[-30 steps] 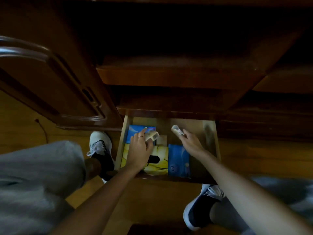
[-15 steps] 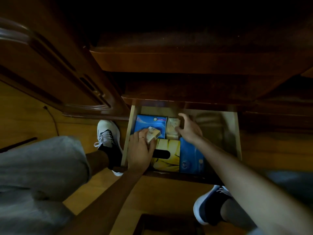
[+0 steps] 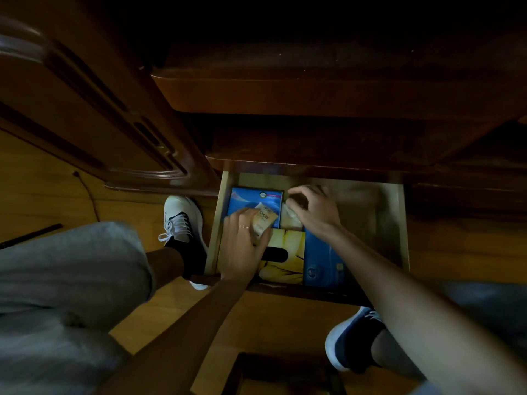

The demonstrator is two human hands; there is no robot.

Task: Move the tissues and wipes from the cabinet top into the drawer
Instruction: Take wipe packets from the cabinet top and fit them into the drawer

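Note:
The wooden drawer [image 3: 400, 223] stands pulled out below the cabinet. Inside lie a blue pack [image 3: 248, 199] at the back left, a yellow tissue box [image 3: 288, 252] with a dark slot at the front, and another blue pack [image 3: 322, 266] to its right. My left hand [image 3: 242, 246] grips a small beige tissue packet [image 3: 263, 222] over the yellow box. My right hand [image 3: 313, 209] reaches to the back middle, fingers curled over a pale packet [image 3: 291, 220] that sits between the blue packs.
An open cabinet door [image 3: 99, 109] hangs at the left. The cabinet top edge [image 3: 313, 92] overhangs the drawer. My shoes [image 3: 182, 223] and grey trouser leg [image 3: 65, 280] are on the wooden floor. The drawer's right part [image 3: 368, 223] shows bare wood.
The right hand has moved its pale packet down into the back middle of the drawer and now sits over it. The left hand keeps its beige packet, shifted slightly.

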